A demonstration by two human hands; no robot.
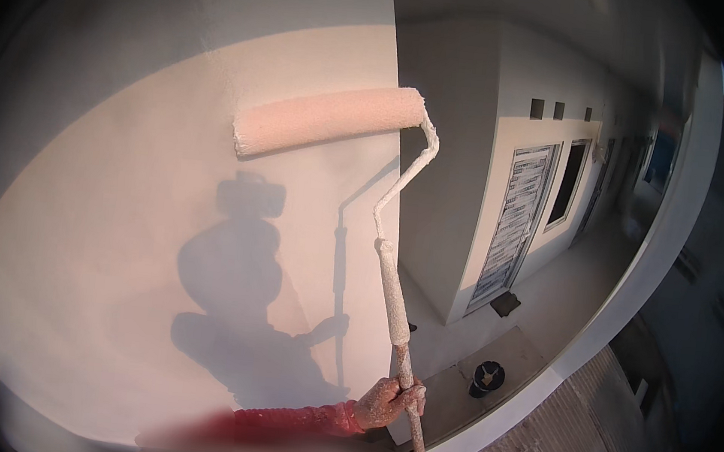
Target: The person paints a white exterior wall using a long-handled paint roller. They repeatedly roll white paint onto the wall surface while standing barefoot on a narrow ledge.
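Observation:
My left hand [385, 402], in a red sleeve and spattered with pale paint, is closed round the pole [404, 367] of a paint roller. Thick dried paint coats the pole's upper part and the bent metal frame [405, 174]. The wide, fluffy roller cover [328, 120] lies slightly tilted at or close against the sunlit pale wall [123, 205], near its right edge. Its contact with the wall is hard to judge. Below the cover, my shadow and the roller's shadow fall on the wall. My right hand does not show.
Beyond the wall's edge runs a walkway with a patterned door [513, 222], a dark window [566, 184] and a mat [506, 304]. Lower down stands a dark bucket [487, 379]. A pale ledge [491, 427] borders a corrugated roof [546, 440] at lower right.

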